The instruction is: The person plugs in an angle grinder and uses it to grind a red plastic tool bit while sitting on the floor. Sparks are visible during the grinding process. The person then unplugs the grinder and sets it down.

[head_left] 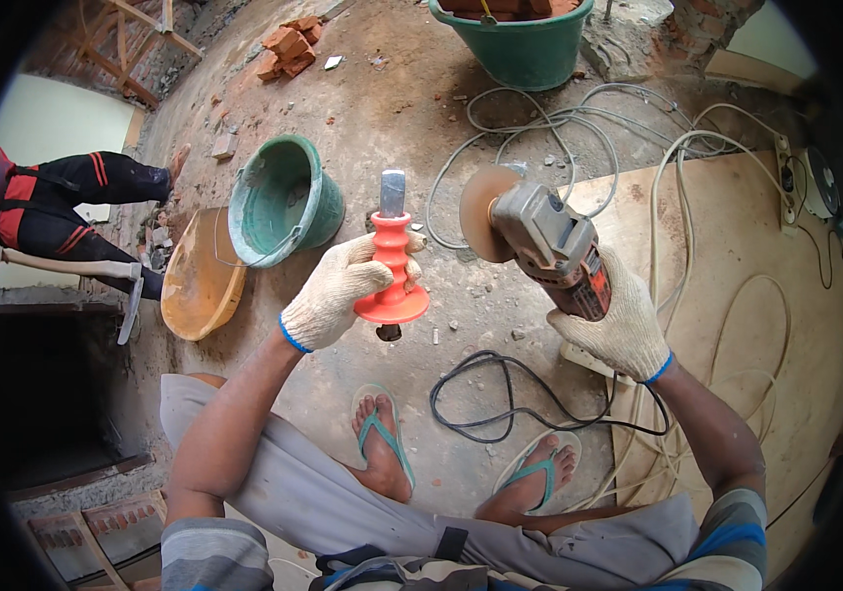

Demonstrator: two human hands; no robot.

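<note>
My left hand (337, 295), in a cream knit glove with a blue cuff, is closed round the ribbed orange grip of a chisel (392, 258). Its flat metal blade points up and away from me, and a round orange guard flares below my fingers. In my right hand (628, 320), gloved the same way, an angle grinder (551, 241) is gripped by its body. The grinder's brown disc (485, 212) faces the chisel, with a gap between them. I cannot tell whether the disc is spinning.
A green bucket (318, 212) and a yellow basin (185, 286) stand left. Ahead are a green tub (520, 49) of bricks and a brick pile (290, 47). Cables (500, 389) loop near my feet and over a board (727, 286). At left, another person (71, 197) holds a hoe-like tool (131, 286).
</note>
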